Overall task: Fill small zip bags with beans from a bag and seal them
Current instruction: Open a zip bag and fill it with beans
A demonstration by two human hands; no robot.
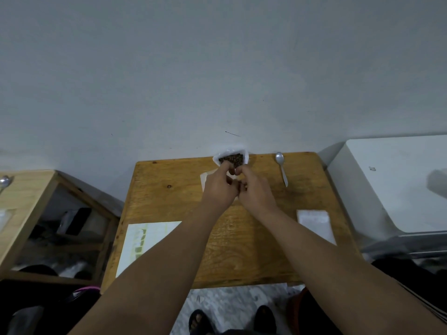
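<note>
Leftmost, a wooden shelf unit [29, 189], just beside the wooden table [169, 201]. On the table's near left, a pale printed sheet [150, 238], lying flat. Toward the middle, the left hand [219, 187]: fingers curled, pinches the left side of a small zip bag [205, 180], mostly hidden beneath both hands. Meets the right hand [256, 189] fingertip to fingertip; likewise curled, pinches the bag's right side. Just beyond the fingertips, at the far edge against the wall, the bag of beans [231, 158], mouth open, brown beans showing. Right of that, a metal spoon [281, 168], flat, bowl toward the wall. Near right, a stack of small white bags [314, 223], well apart from the hands. Off the table's right edge, a white appliance [387, 177].
</note>
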